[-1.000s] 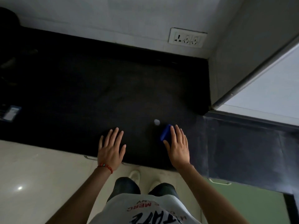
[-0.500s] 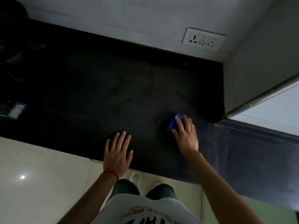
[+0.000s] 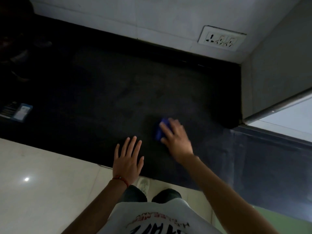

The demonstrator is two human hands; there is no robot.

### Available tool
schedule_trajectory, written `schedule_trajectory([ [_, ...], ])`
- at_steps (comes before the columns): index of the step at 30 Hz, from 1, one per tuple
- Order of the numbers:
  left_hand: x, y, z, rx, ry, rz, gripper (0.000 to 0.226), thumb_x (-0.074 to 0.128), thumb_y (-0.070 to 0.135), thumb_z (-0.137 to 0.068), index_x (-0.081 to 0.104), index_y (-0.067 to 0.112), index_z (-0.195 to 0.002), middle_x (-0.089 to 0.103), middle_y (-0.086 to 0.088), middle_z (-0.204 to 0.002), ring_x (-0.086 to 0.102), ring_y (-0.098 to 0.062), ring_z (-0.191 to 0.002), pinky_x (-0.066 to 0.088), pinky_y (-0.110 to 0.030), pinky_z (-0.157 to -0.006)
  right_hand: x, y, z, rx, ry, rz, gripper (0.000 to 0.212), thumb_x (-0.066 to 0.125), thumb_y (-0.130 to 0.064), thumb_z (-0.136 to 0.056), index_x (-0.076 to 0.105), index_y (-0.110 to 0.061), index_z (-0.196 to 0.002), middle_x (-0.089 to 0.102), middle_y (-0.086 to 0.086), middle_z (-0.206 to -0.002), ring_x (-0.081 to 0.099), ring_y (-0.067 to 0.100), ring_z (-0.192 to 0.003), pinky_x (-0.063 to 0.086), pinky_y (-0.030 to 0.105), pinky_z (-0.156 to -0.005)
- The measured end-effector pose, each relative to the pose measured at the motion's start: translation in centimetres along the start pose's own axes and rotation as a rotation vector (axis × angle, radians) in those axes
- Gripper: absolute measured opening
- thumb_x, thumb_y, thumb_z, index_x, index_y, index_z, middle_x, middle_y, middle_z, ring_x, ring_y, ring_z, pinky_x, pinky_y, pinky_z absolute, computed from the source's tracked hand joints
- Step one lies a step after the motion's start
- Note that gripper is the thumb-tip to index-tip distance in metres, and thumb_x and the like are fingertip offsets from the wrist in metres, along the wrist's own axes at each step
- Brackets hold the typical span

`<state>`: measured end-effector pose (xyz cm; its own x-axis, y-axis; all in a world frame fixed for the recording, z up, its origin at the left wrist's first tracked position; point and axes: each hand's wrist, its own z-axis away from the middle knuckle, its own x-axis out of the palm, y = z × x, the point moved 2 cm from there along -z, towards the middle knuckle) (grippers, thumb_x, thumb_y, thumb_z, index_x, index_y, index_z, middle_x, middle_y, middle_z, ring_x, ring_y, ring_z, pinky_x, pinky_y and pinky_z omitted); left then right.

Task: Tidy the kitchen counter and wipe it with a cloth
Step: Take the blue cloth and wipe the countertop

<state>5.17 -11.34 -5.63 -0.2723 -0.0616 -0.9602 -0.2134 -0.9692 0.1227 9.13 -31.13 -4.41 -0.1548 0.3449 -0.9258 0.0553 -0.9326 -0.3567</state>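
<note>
It looked like a home kitchen, though the light was poor: a dark stone counter (image 3: 101, 92) ran along a white tiled wall (image 3: 152, 17) with a socket panel (image 3: 221, 38).

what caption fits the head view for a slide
Right hand presses a blue cloth on the black counter; left hand lies flat.

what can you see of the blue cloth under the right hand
The cloth is a small, deep blue wad, soft-looking and bunched rather than spread flat. It lies on the dark counter, toward the right end and nearer the front edge than the wall. The right hand presses on it, fingers spread over it, so only its left and far edges show. The hand and cloth are motion-blurred, so texture cannot be told. Nothing else touches it.
</note>
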Motion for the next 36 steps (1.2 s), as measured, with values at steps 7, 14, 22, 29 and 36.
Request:
schedule_trajectory([
  [7,0.2,0.0,0.1,0.02,0.021,0.0,0.056,0.032,0.043,-0.083,0.04,0.019,-0.133,0.049,-0.008,-0.14,0.047,-0.028,-0.128,0.041,-0.054,-0.098,-1.4,3.7,-1.8,0.334,0.086,-0.05,0.054,0.041,-0.037,-0.092,0.028,-0.022,-0.143,0.023,0.019,-0.152,0.019,0.039,-0.141,0.016,0.047,-0.116],
  [14,0.4,0.0,0.1,0.031,0.052,0.015,0.056,0.033,0.042,-0.083,0.045,0.017,-0.132,0.049,-0.008,-0.14,0.047,-0.028,-0.128,0.04,-0.053,-0.099,0.2,3.2,3.4,-0.051,0.044,0.106,0.053,0.021,-0.052,-0.093,0.03,-0.027,-0.14,0.04,0.019,-0.143,0.04,0.037,-0.131,0.031,0.049,-0.108],
  [22,0.4,-0.1,0.3,0.029,0.062,-0.004,0.056,0.033,0.042,-0.084,0.044,0.019,-0.133,0.047,-0.005,-0.142,0.043,-0.025,-0.13,0.035,-0.052,-0.102,0.5,1.6,6.7,-0.065,-0.026,0.085,0.052,0.018,-0.05,-0.095,0.029,-0.027,-0.141,0.039,0.016,-0.145,0.038,0.036,-0.133,0.027,0.047,-0.109],
  [29,-0.1,0.1,0.5,0.021,0.041,-0.024,0.056,0.034,0.042,-0.082,0.046,0.018,-0.131,0.052,-0.007,-0.137,0.051,-0.027,-0.125,0.043,-0.053,-0.098,-2.1,2.3,6.4,0.021,-0.095,-0.192,0.073,0.014,-0.069,-0.083,0.034,-0.027,-0.14,0.037,0.003,-0.147,0.031,0.023,-0.137,0.03,0.038,-0.111],
  [36,0.5,1.0,2.0,-0.067,0.028,0.045,0.051,0.035,0.037,-0.083,0.049,0.017,-0.127,0.056,-0.008,-0.133,0.053,-0.029,-0.122,0.046,-0.053,-0.095,-3.0,3.7,6.6,0.181,-0.05,-0.265,0.06,0.057,-0.037,-0.086,0.037,-0.015,-0.139,0.046,0.007,-0.136,0.038,0.024,-0.126,0.034,0.037,-0.107],
])
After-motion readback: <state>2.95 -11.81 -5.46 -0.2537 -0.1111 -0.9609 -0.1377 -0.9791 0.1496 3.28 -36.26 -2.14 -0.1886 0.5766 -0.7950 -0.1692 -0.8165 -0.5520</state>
